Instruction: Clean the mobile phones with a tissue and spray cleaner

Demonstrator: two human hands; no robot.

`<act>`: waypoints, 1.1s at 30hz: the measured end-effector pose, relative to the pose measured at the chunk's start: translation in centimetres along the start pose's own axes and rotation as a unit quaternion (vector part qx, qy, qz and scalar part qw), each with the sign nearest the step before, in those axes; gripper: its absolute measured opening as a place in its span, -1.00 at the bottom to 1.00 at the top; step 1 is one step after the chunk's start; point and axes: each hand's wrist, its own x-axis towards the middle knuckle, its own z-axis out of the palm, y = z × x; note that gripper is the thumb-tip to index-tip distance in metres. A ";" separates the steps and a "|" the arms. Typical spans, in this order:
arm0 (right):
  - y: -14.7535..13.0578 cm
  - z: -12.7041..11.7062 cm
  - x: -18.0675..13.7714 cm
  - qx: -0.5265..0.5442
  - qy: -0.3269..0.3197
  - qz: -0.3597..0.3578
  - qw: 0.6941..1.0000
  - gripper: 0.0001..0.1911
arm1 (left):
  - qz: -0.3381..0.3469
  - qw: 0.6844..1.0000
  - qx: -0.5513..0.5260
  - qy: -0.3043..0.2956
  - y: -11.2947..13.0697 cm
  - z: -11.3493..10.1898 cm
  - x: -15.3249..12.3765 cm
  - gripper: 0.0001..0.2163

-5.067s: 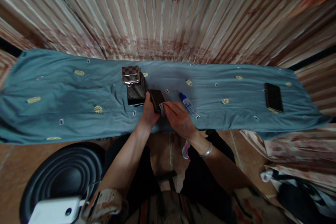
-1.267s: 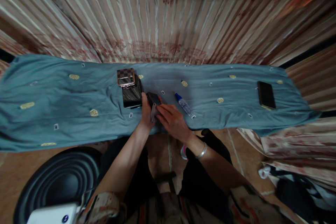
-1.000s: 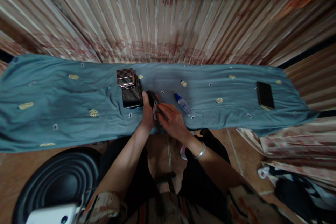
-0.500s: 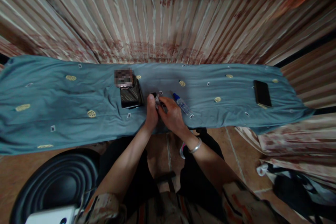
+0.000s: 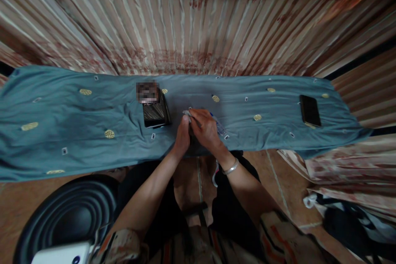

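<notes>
Close together over the cloth, my left hand (image 5: pixel 182 135) and my right hand (image 5: pixel 206 129) are closed around a small grey-white thing (image 5: pixel 187 112). Only its pale top shows between my fingertips, so its kind cannot be made out. My left thumb points up against it, while the right fingers cover it from above. Partly behind my right hand lies a slim blue-and-clear object (image 5: pixel 220 126). To the left of my hands is a glossy black box-like item (image 5: pixel 154 115), with a blurred-out patch at its far end.
A teal patterned cloth (image 5: pixel 71 119) covers the long narrow table. Toward its right end lies a dark phone (image 5: pixel 310 110). Pleated curtains (image 5: pixel 185 20) hang behind. On the floor side are a round black ribbed stool (image 5: pixel 71 218) and a white device (image 5: pixel 62 254).
My right hand has moved up and over the small thing, hiding more of it and part of the blue-and-clear object. My left hand has shifted slightly right.
</notes>
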 end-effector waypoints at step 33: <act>-0.3 0.3 -1.4 -0.019 -0.096 0.004 0.995 -0.47 | -0.168 0.964 -0.198 0.060 3.3 0.6 0.4 -0.54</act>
